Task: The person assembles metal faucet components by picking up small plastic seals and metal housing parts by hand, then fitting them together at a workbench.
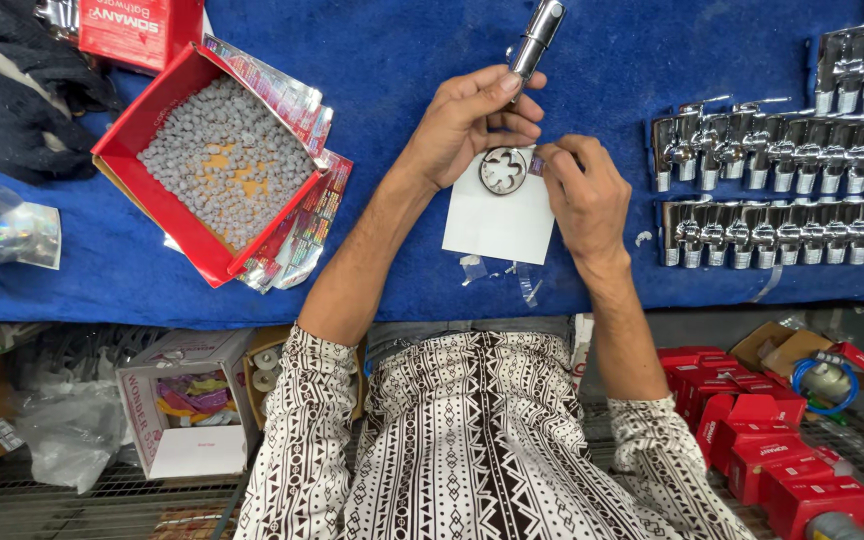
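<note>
My left hand (pixel 472 120) grips a shiny chrome tap fitting (pixel 537 35) that points away from me, its round wheel-shaped handle (pixel 503 170) facing up. My right hand (pixel 582 190) pinches a small piece at the right edge of that round handle. Both hands hover over a white card (pixel 497 225) lying on the blue cloth (pixel 402 60) that covers the table.
An open red box (pixel 117 150) full of small grey parts lies to the left, on printed wrappers. Rows of chrome taps (pixel 782 190) lie at the right. Scraps of clear plastic (pixel 497 272) sit near the front edge. Red boxes (pixel 752 430) and cartons stand below the table.
</note>
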